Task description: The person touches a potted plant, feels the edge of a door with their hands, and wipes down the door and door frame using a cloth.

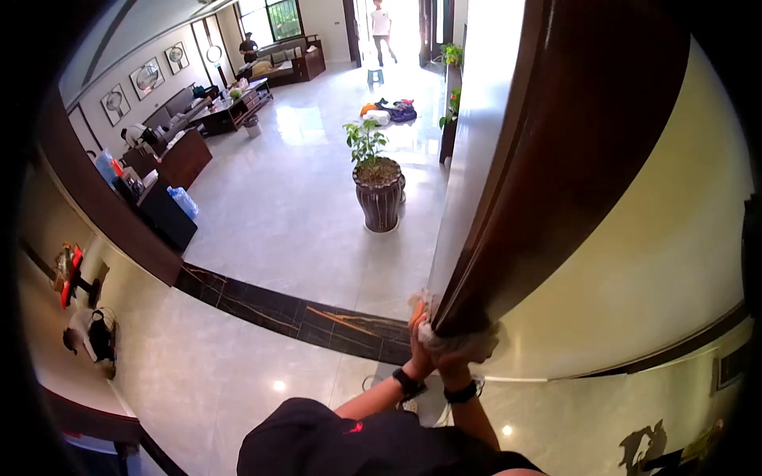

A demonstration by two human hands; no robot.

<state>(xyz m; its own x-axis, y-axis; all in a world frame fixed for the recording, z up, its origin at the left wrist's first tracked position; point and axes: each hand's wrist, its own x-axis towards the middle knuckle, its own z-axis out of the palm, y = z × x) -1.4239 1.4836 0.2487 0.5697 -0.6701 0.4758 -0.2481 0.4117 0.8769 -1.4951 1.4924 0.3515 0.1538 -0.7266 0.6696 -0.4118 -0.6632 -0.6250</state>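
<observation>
Both my hands are at the lower part of a dark brown door frame [548, 159], right of centre. My left hand [419, 337] is on the frame's left side, its fingers closed on a pale cloth [432, 339]. Beside it my right hand [456, 357] is wrapped in the same cloth or a second one; its fingers are mostly hidden. The cloth reaches round the frame's edge. A dark band circles each wrist.
A potted plant [379, 194] stands beyond the dark floor strip [294, 317]. Clothes [397, 109] lie farther back. People are near the doorway [381, 28], by the sofas, and crouching at the left wall [91, 337]. A black cabinet [163, 214] is left.
</observation>
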